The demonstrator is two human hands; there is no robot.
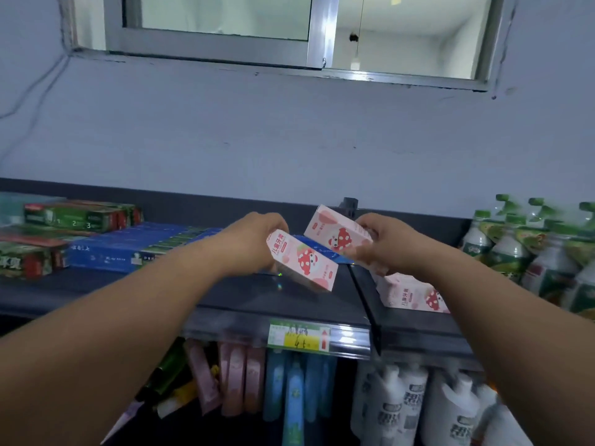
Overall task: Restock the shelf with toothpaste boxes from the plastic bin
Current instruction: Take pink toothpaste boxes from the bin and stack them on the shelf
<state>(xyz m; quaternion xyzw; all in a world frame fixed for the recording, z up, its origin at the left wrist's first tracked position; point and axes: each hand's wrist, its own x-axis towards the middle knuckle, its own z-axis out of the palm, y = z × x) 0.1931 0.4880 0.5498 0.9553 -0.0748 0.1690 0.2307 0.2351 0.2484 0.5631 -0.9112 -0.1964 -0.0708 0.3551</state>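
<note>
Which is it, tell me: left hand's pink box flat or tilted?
Tilted: left hand holds the pink box slanted, not flat on the shelf.

Pink paperboard toothpaste boxes (302, 260): printed, smooth, low sheen. Dark shelf top (289, 297): smooth, semi-gloss, faint reflections. Long blue cartons (128, 249), far left: glossy card. Price-label strip (347, 339), near edge: clear glossy plastic. Silver window frame (318, 30): metal, satin. Grey-blue wall (289, 130): matt paint, scuffed. White refill pouches (392, 410), lower right: soft plastic film.

I see a pale blue-grey wall (289, 130) filling the far side. High on it sits an aluminium-framed sliding window (317, 30); through its right half shows a bright white room (412, 43). A thin cable (43, 88) trails down the wall at far left.
</note>
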